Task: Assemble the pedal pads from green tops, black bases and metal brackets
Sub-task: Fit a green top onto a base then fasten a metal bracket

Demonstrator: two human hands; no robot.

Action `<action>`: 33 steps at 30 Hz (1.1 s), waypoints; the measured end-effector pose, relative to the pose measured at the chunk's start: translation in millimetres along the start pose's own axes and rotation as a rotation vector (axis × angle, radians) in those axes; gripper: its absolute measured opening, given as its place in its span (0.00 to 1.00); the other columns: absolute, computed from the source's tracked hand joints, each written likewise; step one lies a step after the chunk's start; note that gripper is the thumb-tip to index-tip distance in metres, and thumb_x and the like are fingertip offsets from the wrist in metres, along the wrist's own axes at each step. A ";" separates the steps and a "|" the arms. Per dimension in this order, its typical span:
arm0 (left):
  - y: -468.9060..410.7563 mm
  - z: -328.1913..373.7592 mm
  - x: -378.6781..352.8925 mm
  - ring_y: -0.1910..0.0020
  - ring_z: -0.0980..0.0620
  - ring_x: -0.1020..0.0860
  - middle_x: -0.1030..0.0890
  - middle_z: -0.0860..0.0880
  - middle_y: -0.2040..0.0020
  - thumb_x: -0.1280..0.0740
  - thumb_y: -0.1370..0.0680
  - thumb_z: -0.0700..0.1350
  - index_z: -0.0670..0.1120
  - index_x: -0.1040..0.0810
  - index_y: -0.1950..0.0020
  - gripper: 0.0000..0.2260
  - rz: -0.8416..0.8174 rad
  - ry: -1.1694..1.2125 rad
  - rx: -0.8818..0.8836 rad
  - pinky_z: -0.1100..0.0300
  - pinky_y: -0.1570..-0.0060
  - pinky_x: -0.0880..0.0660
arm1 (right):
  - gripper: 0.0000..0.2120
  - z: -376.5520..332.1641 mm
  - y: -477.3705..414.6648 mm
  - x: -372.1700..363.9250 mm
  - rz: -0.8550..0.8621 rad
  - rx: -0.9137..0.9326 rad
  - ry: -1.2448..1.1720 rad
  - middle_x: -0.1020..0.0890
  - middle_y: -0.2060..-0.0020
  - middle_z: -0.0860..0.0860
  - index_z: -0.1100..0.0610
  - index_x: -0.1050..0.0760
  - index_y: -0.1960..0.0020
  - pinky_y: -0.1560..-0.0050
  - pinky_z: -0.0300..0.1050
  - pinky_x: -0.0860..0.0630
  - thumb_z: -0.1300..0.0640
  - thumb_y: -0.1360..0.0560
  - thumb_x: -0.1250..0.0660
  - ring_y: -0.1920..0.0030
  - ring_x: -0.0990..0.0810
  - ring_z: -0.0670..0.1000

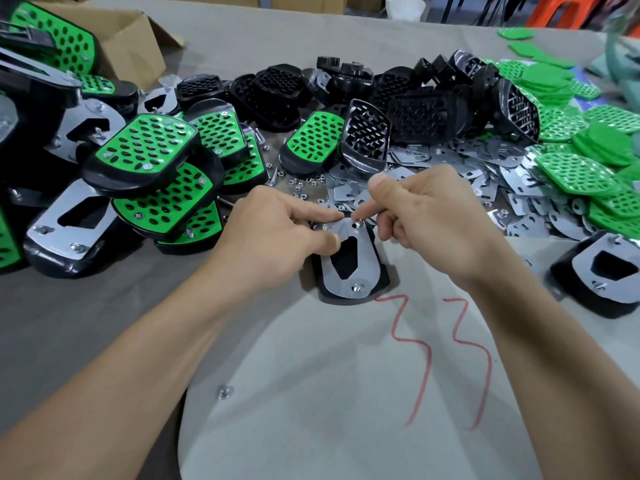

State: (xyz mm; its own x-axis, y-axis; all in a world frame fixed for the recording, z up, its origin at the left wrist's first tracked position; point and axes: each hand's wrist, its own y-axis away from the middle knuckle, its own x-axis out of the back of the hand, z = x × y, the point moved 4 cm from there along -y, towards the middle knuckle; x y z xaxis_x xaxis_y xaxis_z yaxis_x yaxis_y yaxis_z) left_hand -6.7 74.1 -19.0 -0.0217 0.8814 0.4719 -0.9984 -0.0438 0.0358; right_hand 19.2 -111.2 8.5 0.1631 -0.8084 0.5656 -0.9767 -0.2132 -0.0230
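Pads (145, 147) lay finished at frame left; left hand (277, 233) gripped the bracket (369, 265) on its base (346, 298), right hand (426, 220) curled fingers round the top nut (358, 222); loose parts (450, 109) remained upper right.

An assembly workshop: a cloth-covered table (104, 323) heaped with black bases (415, 112), green tops (543, 76) and metal brackets (485, 162) (cardboard box (131, 39) behind).

Grey-beige cloth-covered surface (86, 323) filled the view. A pale rounded board (311, 410) lay on its near side, with red hand-drawn marks (450, 358) on it. Open brown cardboard box (131, 39) sat far left. Orange plastic chair (568, 12) and white bag (405, 6) stood beyond. Light was even.
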 end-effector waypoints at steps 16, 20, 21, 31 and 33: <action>2.1 -1.1 0.8 0.76 0.58 0.32 0.26 0.55 0.77 0.22 0.37 0.50 0.61 0.12 0.54 0.13 0.030 -0.015 0.002 0.60 0.66 0.35 | 0.16 -0.7 0.4 4.0 0.010 0.057 0.028 0.21 0.77 0.48 0.49 0.16 0.69 0.64 0.45 0.28 0.48 0.24 0.33 0.72 0.24 0.46; 1.5 -0.5 1.6 0.76 0.59 0.32 0.25 0.55 0.77 0.20 0.34 0.47 0.60 0.12 0.54 0.12 0.043 -0.031 0.009 0.60 0.67 0.35 | 0.15 1.4 2.1 8.4 0.081 0.061 0.039 0.20 0.76 0.48 0.50 0.16 0.67 0.65 0.42 0.31 0.47 0.24 0.32 0.73 0.26 0.43; 1.0 -0.7 1.9 0.76 0.60 0.32 0.25 0.55 0.77 0.19 0.34 0.47 0.60 0.12 0.54 0.12 0.045 -0.033 0.010 0.60 0.67 0.35 | 0.12 1.3 2.1 8.2 0.056 0.066 0.002 0.21 0.75 0.48 0.51 0.15 0.64 0.65 0.43 0.31 0.48 0.25 0.31 0.73 0.28 0.43; 0.3 -1.1 0.9 0.76 0.60 0.32 0.25 0.56 0.77 0.19 0.34 0.46 0.61 0.12 0.56 0.11 0.039 -0.021 0.007 0.60 0.67 0.35 | 0.13 -0.4 1.6 8.0 0.039 0.097 0.030 0.23 0.75 0.57 0.55 0.17 0.69 0.71 0.42 0.33 0.50 0.28 0.30 0.74 0.30 0.47; 0.4 -1.0 1.3 0.76 0.60 0.32 0.25 0.56 0.77 0.19 0.34 0.47 0.61 0.12 0.56 0.11 0.037 -0.030 0.001 0.60 0.67 0.35 | 0.07 -1.3 1.9 6.1 0.039 0.108 0.031 0.21 0.74 0.52 0.54 0.15 0.63 0.68 0.41 0.30 0.53 0.29 0.29 0.72 0.27 0.45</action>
State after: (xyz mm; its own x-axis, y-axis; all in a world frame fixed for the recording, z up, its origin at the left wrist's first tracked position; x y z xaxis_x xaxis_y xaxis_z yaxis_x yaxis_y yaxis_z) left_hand -7.2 75.7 -19.3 -0.0575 0.8647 0.4991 -0.9969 -0.0768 0.0184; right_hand 18.1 -115.9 13.0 0.1198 -0.8003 0.5875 -0.9612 -0.2415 -0.1330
